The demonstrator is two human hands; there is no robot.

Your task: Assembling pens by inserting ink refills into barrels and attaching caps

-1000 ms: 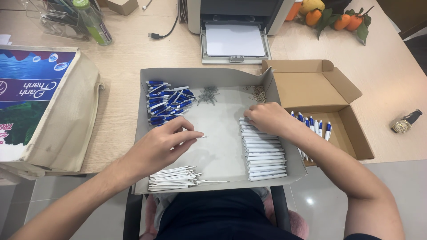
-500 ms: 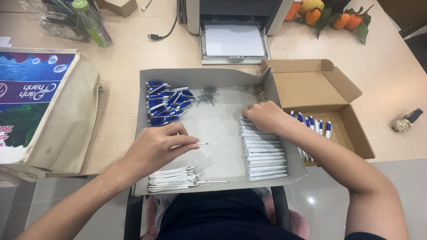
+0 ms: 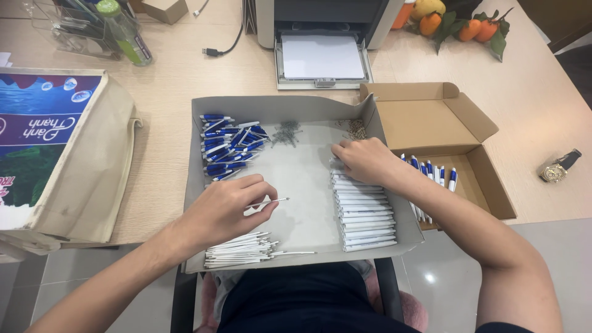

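Head view: looking straight down at a person seated at a light wooden tabletop [image 3: 185,74], both forearms reaching forward over a shallow grey tray [image 3: 296,105].
Left hand [image 3: 225,206]: palm down, wrist angled in from the lower left, fingers curled together and pinched on a thin white pen refill [image 3: 271,202] whose tip points right, just above the tray floor.
Right hand [image 3: 364,159]: palm down, fingers bent and pressed on the top end of the row of white pen barrels [image 3: 364,213]; whether it grips one I cannot tell.
Right arm: bent at the elbow, crossing over the tray's right wall and the near edge of the cardboard box [image 3: 444,123].
White pen barrels: stacked side by side in a neat column along the right part of the tray.
Refill pile [image 3: 246,250]: a bundle of white refills at the tray's near left corner, just below the left hand.
Blue pen caps [image 3: 231,145]: a loose heap at the tray's far left.
Small springs [image 3: 285,131]: a little dark cluster at the far middle of the tray.
Cardboard box: open, just right of the tray, with finished blue-and-white pens [image 3: 431,176] lying in it.
Surroundings: a printer [image 3: 320,58] beyond the tray, a cloth bag [image 3: 80,160] at left, a wristwatch [image 3: 558,168] at far right.
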